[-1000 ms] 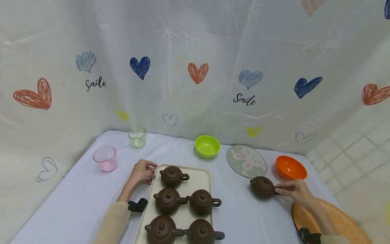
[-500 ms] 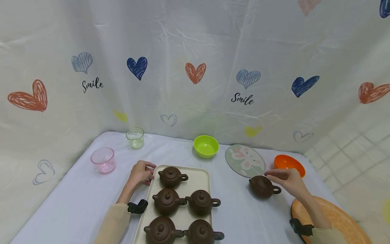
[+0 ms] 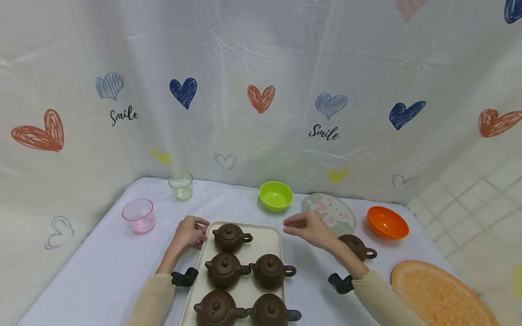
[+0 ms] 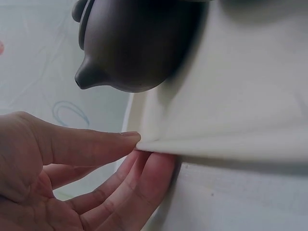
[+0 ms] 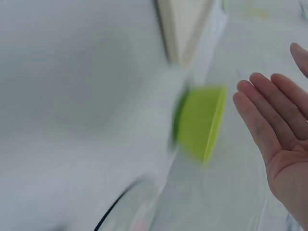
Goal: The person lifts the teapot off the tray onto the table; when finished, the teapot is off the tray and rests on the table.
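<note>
My left hand (image 3: 190, 233) pinches the far left edge of a cream tray (image 3: 264, 237), thumb on top and fingers beneath the rim, as the left wrist view shows. Several brown clay teapots stand on the tray; the far one (image 3: 228, 237) is closest to that hand, its spout pointing left. My right hand (image 3: 308, 227) is in the air just right of the tray's far right corner, fingers extended and nothing held. Another brown teapot (image 3: 355, 246) stands on the cloth to the right, partly hidden behind my right forearm.
A green bowl (image 3: 276, 196) and a round rabbit-print mat (image 3: 338, 216) lie at the back. An orange bowl (image 3: 387, 222) and an orange-patterned round mat (image 3: 438, 294) are on the right. Pink (image 3: 139, 217) and green (image 3: 181, 186) glasses stand at the left.
My right hand has let go of the separate teapot's handle and moved left toward the tray. That teapot stays on the cloth. My left hand keeps its hold on the tray edge.
</note>
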Tool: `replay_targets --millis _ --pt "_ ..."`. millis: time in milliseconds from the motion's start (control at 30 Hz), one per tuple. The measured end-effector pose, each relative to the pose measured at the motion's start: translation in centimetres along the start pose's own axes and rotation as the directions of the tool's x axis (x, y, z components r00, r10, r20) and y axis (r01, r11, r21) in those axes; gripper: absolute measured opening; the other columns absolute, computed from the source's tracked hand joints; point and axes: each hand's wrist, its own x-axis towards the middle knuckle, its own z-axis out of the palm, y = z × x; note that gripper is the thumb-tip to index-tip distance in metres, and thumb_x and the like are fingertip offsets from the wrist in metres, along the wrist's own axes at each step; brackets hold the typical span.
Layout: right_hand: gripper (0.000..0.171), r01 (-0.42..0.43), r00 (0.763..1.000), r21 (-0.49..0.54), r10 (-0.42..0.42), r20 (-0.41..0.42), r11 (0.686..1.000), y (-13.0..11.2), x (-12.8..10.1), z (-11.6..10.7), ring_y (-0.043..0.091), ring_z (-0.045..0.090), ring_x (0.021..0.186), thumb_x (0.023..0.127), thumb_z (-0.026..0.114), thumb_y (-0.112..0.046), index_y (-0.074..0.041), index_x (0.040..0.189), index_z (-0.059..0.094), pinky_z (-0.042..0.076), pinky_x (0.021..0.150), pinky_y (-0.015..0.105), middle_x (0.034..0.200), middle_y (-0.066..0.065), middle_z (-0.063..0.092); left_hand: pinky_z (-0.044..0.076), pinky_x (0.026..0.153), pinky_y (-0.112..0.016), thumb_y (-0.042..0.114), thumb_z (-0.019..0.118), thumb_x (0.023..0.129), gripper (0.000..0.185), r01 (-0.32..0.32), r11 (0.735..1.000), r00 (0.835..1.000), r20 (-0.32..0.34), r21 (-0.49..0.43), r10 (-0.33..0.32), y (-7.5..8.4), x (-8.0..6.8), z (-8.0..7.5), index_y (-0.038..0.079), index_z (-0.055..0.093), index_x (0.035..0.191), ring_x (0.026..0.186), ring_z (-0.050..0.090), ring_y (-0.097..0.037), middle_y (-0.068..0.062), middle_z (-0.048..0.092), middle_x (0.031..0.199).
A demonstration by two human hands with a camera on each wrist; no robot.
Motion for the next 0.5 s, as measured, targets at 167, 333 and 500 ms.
replay_targets --millis 167,333,500 --pt "0.027 0.078 0.992 -0.033 -0.074 0.104 0.996 -2.4 2.9 2.9 0.021 0.070 0.086 0.085 0.073 -0.017 0.003 0.102 0.072 0.058 0.075 0.026 0.095 0.011 0.073 0.057 0.047 -0.033 -0.016 0.066 0.070 0.041 -0.012 1.000 1.000 0.009 -0.009 0.012 -0.2 0.0 -0.1 -0.006 0.066 0.109 0.059 0.062 -0.017 -0.013 0.064 0.081" --pt "0.024 0.102 0.983 -0.032 -0.096 0.159 0.994 -3.4 5.0 4.7 0.018 0.070 0.084 0.083 0.074 -0.014 0.002 0.100 0.073 0.058 0.073 0.022 0.095 0.011 0.073 0.057 0.047 -0.033 -0.015 0.067 0.069 0.040 -0.019 1.000 1.000 0.004 0.003 0.019 -0.3 0.2 0.0 -0.005 0.066 0.108 0.056 0.060 -0.017 -0.012 0.064 0.080" --pt "0.022 0.079 0.972 -0.041 -0.068 0.227 0.996 -3.5 6.2 6.0 0.014 0.069 0.077 0.082 0.075 -0.012 0.002 0.098 0.073 0.056 0.067 0.020 0.088 0.009 0.073 0.057 0.047 -0.033 -0.015 0.067 0.069 0.041 -0.016 1.000 1.000 0.007 -0.002 0.016 -0.3 0.2 -0.1 -0.006 0.066 0.109 0.057 0.060 -0.017 -0.012 0.063 0.079"
